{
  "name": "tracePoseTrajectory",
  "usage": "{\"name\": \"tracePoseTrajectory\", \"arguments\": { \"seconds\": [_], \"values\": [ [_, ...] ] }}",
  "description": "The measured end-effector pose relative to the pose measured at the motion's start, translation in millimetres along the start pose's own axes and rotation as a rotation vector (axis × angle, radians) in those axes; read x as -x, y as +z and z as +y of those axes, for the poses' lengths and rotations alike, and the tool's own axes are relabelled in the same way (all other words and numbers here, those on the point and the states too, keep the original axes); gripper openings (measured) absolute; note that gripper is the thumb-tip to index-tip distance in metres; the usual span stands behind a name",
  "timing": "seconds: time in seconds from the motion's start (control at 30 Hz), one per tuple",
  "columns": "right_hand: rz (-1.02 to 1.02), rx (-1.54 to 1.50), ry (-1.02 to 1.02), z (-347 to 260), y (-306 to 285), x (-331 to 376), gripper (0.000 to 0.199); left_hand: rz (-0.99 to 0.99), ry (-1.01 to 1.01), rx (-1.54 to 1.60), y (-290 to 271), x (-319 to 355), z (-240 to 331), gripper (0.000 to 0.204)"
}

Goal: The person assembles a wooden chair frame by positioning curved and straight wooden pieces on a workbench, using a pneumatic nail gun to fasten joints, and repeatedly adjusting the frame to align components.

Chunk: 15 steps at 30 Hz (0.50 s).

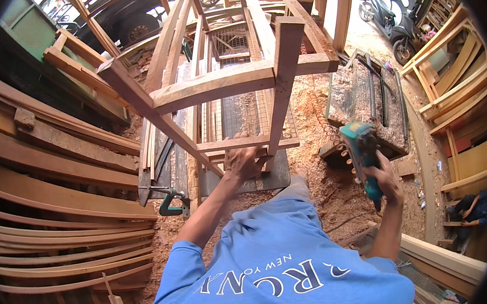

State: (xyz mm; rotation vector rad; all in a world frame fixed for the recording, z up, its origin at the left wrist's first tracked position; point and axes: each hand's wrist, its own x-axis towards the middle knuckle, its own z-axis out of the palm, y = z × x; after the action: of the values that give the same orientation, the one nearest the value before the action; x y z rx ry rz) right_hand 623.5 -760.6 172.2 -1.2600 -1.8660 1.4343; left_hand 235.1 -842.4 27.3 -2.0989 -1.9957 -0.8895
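Note:
My left hand [242, 159] is closed round the lower crossbar [238, 144] of a wooden frame, its fingers over the bar. The frame [217, 86] is built of pale, rough timber rails and posts and stands tilted in front of me, with one post [285, 74] rising close to the middle of the view. In my right hand [389, 179] is a teal and black nail gun [359, 140], held off to the right, apart from the frame. An orange coiled hose [322, 121] hangs near the nail gun.
A green C-clamp [173, 202] grips the bench edge by my left forearm. Stacked boards [63, 165] fill the left side. A sawdust-covered low stand [370, 99] is at right. Shavings litter the floor [343, 204]. Another person [473, 212] sits far right; motorbikes [391, 23] are beyond.

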Motion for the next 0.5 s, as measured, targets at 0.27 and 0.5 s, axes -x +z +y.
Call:
{"name": "tracePoseTrajectory", "arguments": {
  "seconds": [0.27, 0.5],
  "values": [
    [-0.237, 0.814, 0.015, 163, 137, -198, 0.086, 0.069, 0.051, -0.08, 9, -3, -1, 0.04],
    [-0.362, 1.149, -0.683, 215, 252, -269, 0.061, 0.035, 0.036, -0.168, 9, -3, -2, 0.034]
  ]
}}
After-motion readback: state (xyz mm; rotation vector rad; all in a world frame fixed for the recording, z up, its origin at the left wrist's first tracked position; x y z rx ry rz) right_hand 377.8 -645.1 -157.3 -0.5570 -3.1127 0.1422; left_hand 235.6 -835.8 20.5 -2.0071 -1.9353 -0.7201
